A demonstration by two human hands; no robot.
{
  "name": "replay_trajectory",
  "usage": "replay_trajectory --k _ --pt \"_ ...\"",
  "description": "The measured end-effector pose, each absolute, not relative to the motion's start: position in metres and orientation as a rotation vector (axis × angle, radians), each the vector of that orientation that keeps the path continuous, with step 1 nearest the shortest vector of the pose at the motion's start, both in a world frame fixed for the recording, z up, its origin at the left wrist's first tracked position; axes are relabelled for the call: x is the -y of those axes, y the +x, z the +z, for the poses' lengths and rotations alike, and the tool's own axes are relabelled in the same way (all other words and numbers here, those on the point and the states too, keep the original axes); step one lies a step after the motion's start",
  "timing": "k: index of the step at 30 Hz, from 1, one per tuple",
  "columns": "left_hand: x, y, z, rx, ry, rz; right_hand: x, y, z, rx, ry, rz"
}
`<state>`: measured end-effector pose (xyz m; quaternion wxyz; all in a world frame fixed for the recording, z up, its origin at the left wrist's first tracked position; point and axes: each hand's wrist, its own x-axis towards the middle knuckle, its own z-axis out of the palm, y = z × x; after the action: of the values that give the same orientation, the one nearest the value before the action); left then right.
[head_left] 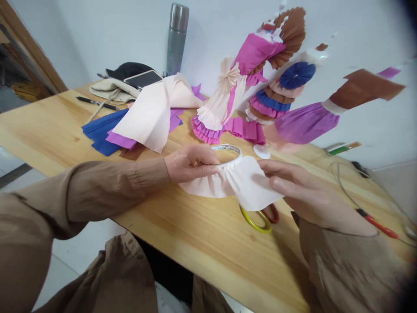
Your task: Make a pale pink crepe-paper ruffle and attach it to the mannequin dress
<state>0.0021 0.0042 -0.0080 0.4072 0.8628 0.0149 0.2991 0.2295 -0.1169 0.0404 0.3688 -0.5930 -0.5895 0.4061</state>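
Note:
My left hand (192, 164) pinches the rim of a tape roll (237, 153), together with the gathered edge of a pale cream crepe paper strip (252, 182). The strip hangs in ruffles from the front of the roll. At its free right end, my right hand (302, 191) holds the paper between thumb and fingers. Both hands are raised a little over the wooden table (182, 234). Beneath the paper lie scissors with yellow and red handles (265, 224), their blades hidden from view.
Crepe paper sheets (143, 117) in cream, blue and purple lie at the left back. Paper-dressed dolls (224, 95) stand along the wall near a grey thermos (177, 39). A red-handled tool with a cable (381, 226) and a green-handled knife or brush (342, 148) lie at the right.

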Motion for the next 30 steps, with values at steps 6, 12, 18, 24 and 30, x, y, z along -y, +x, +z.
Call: replay_trajectory --k 6,12,18,24,30 --pt "0.001 0.003 -0.006 0.072 2.341 0.757 0.122 0.207 0.04 1.216 -1.577 1.109" --pt "0.001 0.004 -0.01 0.12 2.392 0.777 0.127 0.189 0.041 1.321 -1.552 0.873" --pt "0.001 0.005 -0.01 0.076 2.398 0.764 0.126 0.191 0.036 1.474 -1.515 0.773" --pt "0.003 0.004 -0.009 0.093 2.404 0.767 0.122 0.191 0.032 1.364 -1.513 0.831" --pt "0.003 0.004 -0.01 0.124 2.457 0.771 0.12 0.191 0.028 1.29 -1.476 0.939"
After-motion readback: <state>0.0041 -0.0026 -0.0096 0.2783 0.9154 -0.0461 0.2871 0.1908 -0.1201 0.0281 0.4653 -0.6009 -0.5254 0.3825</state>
